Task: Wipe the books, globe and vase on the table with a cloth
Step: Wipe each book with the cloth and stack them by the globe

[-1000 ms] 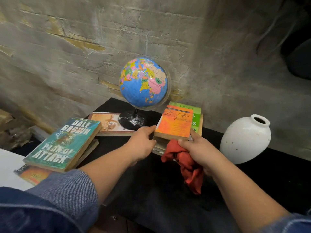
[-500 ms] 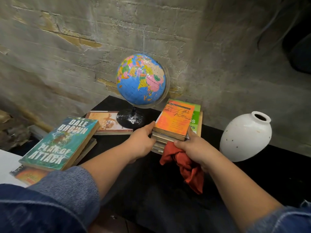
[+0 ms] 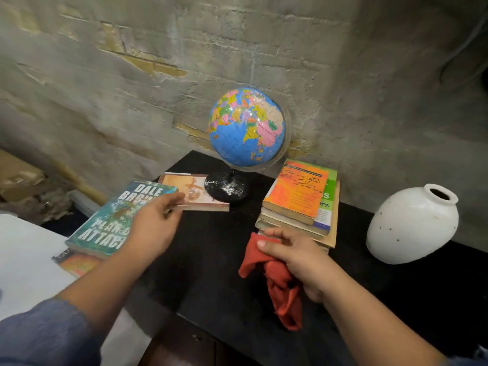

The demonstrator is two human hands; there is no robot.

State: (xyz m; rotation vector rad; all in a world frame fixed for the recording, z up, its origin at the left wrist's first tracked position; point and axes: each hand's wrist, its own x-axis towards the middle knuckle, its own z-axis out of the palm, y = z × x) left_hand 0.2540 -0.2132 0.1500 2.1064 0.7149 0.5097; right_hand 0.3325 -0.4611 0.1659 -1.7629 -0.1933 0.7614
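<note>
Clutching crumpled red cloth (image 3: 277, 286) in right hand (image 3: 303, 260) beside stacked paperback books (image 3: 298, 204).
With left hand (image 3: 153, 225), fingers spread and empty, over teal paperback (image 3: 105, 223) on black table (image 3: 211, 260).

Globe (image 3: 247, 128): blue seas, countries a patchwork of pink, yellow, green and orange. Its base (image 3: 227, 190) at 6 o'clock: glossy black, white flecks. Teal book (image 3: 105, 223) at 8 o'clock of globe: blue-green cover, white block lettering. Tan book (image 3: 192, 192) beside base: orange-brown picture, white strip along top edge. Orange book (image 3: 295, 199) at 4 o'clock of globe: orange with black script. Green book (image 3: 330, 178) under it: bright green. Vase (image 3: 412, 225) at 3 o'clock: white, a few dark specks. Cloth (image 3: 280, 283): plain rust red. Table (image 3: 211, 265): black. Wall (image 3: 158, 75): grey, yellowish patches. Sleeve (image 3: 45, 336) at 7 o'clock: blue denim.
</note>
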